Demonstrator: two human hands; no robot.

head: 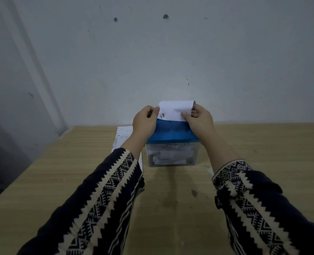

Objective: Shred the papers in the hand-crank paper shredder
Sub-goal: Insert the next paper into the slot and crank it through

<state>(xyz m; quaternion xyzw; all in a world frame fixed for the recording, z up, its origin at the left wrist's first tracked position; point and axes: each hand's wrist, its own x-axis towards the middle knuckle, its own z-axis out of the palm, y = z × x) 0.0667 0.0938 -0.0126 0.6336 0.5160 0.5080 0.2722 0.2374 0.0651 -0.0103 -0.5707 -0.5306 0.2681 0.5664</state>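
On the wooden worktop [262,144], both hands (left hand [145,122], right hand [198,120]) are pinching the light, floppy paper [174,109] by its side edges above the shredder [171,142].

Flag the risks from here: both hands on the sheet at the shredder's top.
1. Both the left hand and right hand pinch the paper, so nothing steadies the shredder; it may slide on the table.
2. The sheet curls at its top and could feed in skewed and jam.
3. The clear bin already holds shreds; more could back up.
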